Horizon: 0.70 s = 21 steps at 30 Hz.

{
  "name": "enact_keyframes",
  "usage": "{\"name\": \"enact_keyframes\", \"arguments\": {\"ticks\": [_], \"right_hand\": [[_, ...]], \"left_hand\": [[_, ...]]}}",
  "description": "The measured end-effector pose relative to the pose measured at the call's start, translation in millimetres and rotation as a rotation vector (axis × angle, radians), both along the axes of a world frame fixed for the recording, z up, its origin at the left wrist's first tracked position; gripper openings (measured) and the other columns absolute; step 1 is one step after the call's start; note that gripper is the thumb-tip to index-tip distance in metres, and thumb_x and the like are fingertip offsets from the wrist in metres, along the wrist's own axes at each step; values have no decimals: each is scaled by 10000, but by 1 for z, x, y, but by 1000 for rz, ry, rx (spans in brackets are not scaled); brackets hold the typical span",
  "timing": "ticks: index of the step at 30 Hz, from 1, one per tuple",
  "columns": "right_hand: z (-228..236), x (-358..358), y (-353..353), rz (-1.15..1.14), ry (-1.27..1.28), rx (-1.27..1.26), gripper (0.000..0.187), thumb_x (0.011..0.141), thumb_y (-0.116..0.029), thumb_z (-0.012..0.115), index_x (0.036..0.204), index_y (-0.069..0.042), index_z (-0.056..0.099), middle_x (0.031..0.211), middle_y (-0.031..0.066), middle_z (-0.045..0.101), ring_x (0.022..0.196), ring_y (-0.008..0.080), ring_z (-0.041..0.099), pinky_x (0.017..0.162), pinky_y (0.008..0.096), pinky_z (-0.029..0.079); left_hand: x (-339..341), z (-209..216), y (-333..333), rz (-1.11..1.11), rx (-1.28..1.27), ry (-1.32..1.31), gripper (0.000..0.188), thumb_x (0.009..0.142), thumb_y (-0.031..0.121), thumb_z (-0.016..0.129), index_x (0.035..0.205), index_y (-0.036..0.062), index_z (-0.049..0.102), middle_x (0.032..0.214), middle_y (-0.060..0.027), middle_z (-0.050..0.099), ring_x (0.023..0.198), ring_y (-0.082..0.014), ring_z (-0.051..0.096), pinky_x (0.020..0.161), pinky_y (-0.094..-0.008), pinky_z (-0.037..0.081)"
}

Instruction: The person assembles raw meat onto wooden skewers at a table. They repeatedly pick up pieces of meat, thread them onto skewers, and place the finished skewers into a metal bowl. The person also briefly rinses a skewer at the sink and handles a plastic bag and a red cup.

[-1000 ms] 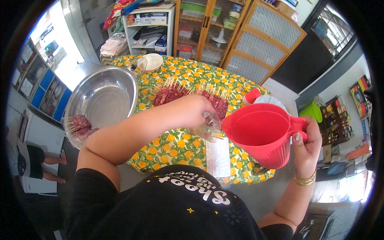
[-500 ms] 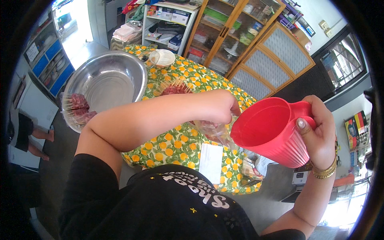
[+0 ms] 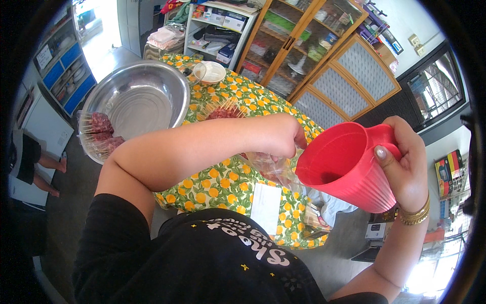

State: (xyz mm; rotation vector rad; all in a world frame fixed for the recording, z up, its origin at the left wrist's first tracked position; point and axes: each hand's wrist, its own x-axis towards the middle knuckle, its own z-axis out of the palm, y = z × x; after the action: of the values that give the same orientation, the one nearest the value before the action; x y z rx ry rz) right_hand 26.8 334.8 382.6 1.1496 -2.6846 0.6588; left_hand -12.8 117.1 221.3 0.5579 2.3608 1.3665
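Observation:
My right hand (image 3: 402, 162) grips a red plastic jug (image 3: 362, 182) by its handle, thumb on the rim. The jug leans to the left, and a dark patch shows inside near its lower wall. My left hand (image 3: 287, 136) is closed on a clear plastic bag (image 3: 271, 167), which hangs below the fist beside the jug's lip; my hand partly hides it. Behind my left forearm lies a bunch of raw meat skewers (image 3: 226, 110). More meat skewers (image 3: 101, 133) in clear plastic rest at the left side of a large metal basin (image 3: 174, 88).
A tablecloth with orange fruit (image 3: 215, 185) covers the table. On it are a white bowl (image 3: 215, 72), a white sheet of paper (image 3: 266, 207) and a box of sticks (image 3: 316, 220). Cabinets (image 3: 293, 45) stand beyond. A person's legs (image 3: 50, 169) show at the far left.
The view has shifted slightly. The dark patch now shows inside the jug, where only red showed before. Both hands keep their holds.

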Motion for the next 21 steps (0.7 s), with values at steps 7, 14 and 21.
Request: {"name": "enact_keyframes", "arguments": {"ticks": [7, 14, 21], "right_hand": [[1, -2, -7, -8, -10, 45, 200, 795, -26, 701, 933, 25, 566, 745, 77, 518, 695, 113, 481, 655, 274, 430], [3, -4, -13, 10, 24, 80, 205, 781, -18, 711, 923, 18, 567, 725, 93, 509, 668, 122, 480, 632, 283, 421], [3, -6, -17, 18, 18, 74, 205, 778, -12, 713, 922, 19, 571, 725, 85, 513, 669, 118, 479, 636, 277, 420]], "left_hand": [[2, 0, -2, -9, 39, -33, 508, 747, -26, 589, 1244, 31, 677, 1081, -181, 719, 639, -175, 684, 603, -295, 567], [2, -2, -4, -8, 73, -49, 512, 749, -24, 588, 1251, 26, 670, 1138, -176, 705, 639, -171, 681, 604, -291, 569], [3, -4, -8, -18, 97, -29, 520, 747, -24, 592, 1259, 27, 666, 1125, -199, 700, 640, -173, 681, 604, -292, 569]]}}
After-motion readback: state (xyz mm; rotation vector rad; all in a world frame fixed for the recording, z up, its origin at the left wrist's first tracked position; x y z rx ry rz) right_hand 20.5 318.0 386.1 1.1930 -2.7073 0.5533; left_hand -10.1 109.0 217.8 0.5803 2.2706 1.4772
